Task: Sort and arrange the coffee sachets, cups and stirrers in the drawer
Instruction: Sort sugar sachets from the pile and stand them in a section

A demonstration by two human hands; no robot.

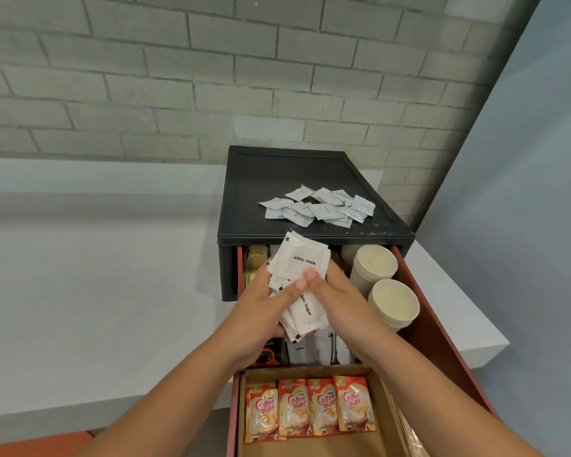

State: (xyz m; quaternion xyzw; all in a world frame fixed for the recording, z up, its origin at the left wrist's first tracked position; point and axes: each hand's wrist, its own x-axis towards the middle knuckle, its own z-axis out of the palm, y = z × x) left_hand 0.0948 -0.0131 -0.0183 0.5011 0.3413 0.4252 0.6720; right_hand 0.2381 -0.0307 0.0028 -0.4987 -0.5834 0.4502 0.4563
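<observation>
Holding a bundle of white sugar sachets [302,278] between them, the left hand [261,311] and the right hand [340,298] hover just above the middle of the open red drawer [442,328]. The left grip curls under and round the bundle, with the thumb pressed on its face. The right grip closes on the bundle from the other side, thumb on top.

Along the drawer's right side stand two stacks of paper cups [376,263], mouths up, one just beside the other. At the drawer's near end a cardboard box [388,407] holds four creamer sachets [310,407] in a row. Below the hands, inside the drawer, lies a dark coffee sachet [271,354].

The drawer sticks out of a black cabinet [277,179] on the white worktop [80,291]. Above the drawer, on the cabinet's top, small white sachets [320,206] lie in a loose heap.
</observation>
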